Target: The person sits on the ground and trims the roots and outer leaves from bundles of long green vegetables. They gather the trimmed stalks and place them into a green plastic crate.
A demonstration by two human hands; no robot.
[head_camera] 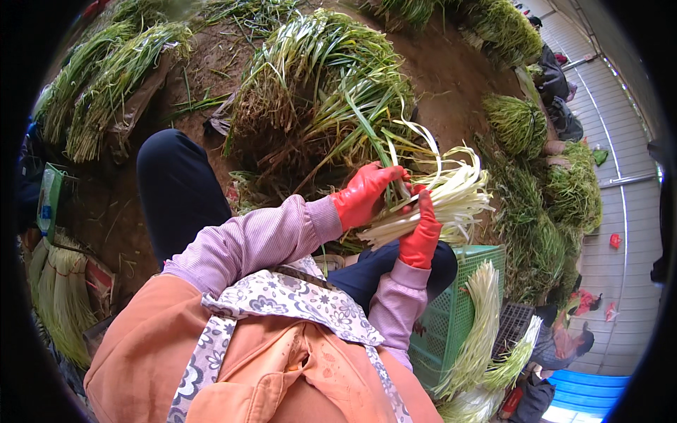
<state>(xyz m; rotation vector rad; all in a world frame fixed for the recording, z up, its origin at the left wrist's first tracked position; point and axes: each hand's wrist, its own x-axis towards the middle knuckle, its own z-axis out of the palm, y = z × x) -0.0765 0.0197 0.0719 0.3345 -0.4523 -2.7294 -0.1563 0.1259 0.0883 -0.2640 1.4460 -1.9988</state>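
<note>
Both hands wear red rubber gloves and meet just right of the picture's middle. My left hand point(365, 195) is closed on a few long green leafy stalks point(370, 132). Beside it, my right hand point(420, 232) has its fingers bent at pale, trimmed-looking stalks; a bundle of pale yellow-white stalks point(455, 195) lies under and beyond the fingers. Exactly which stalks each finger grips is partly hidden. Beyond the hands stands a large heap of leafy plants with brown roots point(328, 79), perhaps garlic chives.
At the lower right is a green plastic crate point(460, 312), with pale bundles point(478, 322) beside it. More green heaps point(534, 227) line the right side. Leafy bundles point(111, 90) lie at upper left, tied pale stalks point(63, 296) at lower left. A co-worker point(563, 343) sits at far right.
</note>
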